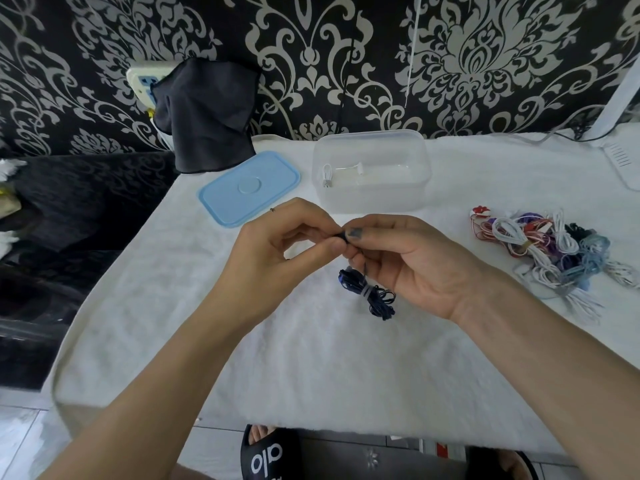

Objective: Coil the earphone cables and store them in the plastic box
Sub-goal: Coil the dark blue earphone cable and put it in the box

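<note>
A dark blue earphone cable (372, 294) hangs as a small bundle with a pale tie around it, just above the white cloth. My left hand (287, 244) and my right hand (408, 258) meet fingertip to fingertip at its top end, both pinching it. Behind them stands the clear plastic box (370, 199), open, with a white earphone (327, 174) lying inside. Its light blue lid (249, 187) lies flat to the left. A heap of mixed earphone cables (550, 247), white, red, purple and blue, rests at the right.
A white cloth (277, 358) covers the table. A black cloth (207, 112) hangs over a wall socket at the back left. A white device (623, 157) sits at the far right edge. A black sandal (270, 455) shows below the table's front edge.
</note>
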A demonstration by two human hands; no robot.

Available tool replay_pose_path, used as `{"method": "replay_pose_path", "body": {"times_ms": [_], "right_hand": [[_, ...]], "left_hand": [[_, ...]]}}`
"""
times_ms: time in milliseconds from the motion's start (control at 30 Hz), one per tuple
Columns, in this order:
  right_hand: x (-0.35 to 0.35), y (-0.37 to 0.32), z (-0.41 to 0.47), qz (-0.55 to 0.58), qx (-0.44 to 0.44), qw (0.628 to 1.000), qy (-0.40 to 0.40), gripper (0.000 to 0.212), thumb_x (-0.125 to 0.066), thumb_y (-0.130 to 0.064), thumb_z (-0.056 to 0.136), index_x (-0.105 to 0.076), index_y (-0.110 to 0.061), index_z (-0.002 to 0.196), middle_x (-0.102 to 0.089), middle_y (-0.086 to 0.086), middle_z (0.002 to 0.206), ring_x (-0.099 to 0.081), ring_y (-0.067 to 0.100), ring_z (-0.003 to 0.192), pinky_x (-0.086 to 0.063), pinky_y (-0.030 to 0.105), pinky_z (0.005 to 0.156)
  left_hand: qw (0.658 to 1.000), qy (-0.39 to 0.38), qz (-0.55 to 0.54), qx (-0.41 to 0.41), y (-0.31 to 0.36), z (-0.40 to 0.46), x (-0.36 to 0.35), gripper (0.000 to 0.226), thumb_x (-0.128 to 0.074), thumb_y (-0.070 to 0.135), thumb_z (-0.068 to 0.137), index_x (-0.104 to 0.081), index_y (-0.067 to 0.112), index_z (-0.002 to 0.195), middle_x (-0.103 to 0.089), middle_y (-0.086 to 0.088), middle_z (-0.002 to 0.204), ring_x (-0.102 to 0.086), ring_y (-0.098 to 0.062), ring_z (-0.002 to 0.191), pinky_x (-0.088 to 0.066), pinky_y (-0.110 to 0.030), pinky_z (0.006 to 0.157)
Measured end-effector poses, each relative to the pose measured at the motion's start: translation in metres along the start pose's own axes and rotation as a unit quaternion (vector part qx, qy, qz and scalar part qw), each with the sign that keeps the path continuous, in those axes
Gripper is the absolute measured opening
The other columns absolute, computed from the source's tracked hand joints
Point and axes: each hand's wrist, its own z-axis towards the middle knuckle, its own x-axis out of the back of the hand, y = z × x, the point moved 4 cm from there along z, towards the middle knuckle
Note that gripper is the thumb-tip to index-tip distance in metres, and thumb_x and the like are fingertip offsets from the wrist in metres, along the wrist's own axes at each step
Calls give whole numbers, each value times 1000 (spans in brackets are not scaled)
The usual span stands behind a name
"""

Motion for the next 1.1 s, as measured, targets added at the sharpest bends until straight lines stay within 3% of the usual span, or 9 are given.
{"method": "replay_pose_path", "body": {"times_ms": [167, 333, 533, 633, 733, 867, 1100], "right_hand": [[-1, 5, 1, -3, -19, 1000, 1, 9, -67, -6, 81, -75, -4, 85, -71, 8, 79, -68, 12, 72, -56, 20, 66], [-7, 13, 2, 57, -32, 998, 10, 21, -62, -3, 91, -66, 4, 111, -71, 13, 99, -70, 14, 78, -57, 21, 71], [-9, 16, 1, 88, -42, 995, 20, 5, -61, -4, 91, -66, -4, 92, -72, 6, 84, -70, 13, 73, -58, 23, 71], [-10, 17, 1, 112, -49, 992, 29, 7, -60, -2, 92, -66, -4, 91, -73, 8, 84, -71, 14, 73, -59, 23, 72], [-10, 16, 0, 147, -51, 987, 35, 7, -61, 0, 90, -66, -2, 94, -72, 14, 92, -71, 18, 75, -59, 25, 69], [-12, 14, -1, 79, -34, 996, -2, 10, -60, -3, 92, -67, -5, 100, -68, 20, 114, -70, 25, 87, -58, 33, 82], [-15, 13, -2, 69, -6, 998, -4, 14, -57, -7, 95, -69, -4, 103, -66, 20, 116, -67, 19, 83, -59, 28, 80]], "left_hand": [[998, 8, 63, -14, -1, -2, 2, 6, -74, 11, 91, -71, 12, 97, -72, -1, 93, -71, -25, 92, -57, -38, 87], [990, 36, 125, -57, 3, -2, 3, 9, -76, 11, 90, -73, 9, 98, -71, 2, 92, -69, -17, 89, -57, -33, 83], [987, 35, 146, -50, 4, -5, 4, 19, -80, 9, 84, -71, 11, 102, -70, 3, 94, -69, -18, 92, -57, -35, 85], [981, 52, 176, -62, 6, -5, 3, 18, -80, 5, 84, -70, 11, 98, -70, 4, 92, -69, -14, 91, -54, -23, 84], [972, 75, 209, -83, 9, -5, 4, 13, -80, 7, 86, -70, 7, 95, -72, 1, 87, -69, -10, 86, -52, -18, 83], [957, 97, 243, -123, 11, -5, 6, 9, -78, 8, 88, -71, 4, 92, -72, -1, 85, -67, -9, 82, -54, -23, 81], [961, 88, 217, -144, 11, -4, 7, 9, -77, -1, 86, -72, 1, 94, -73, -4, 91, -69, -15, 85, -55, -25, 81]]}}
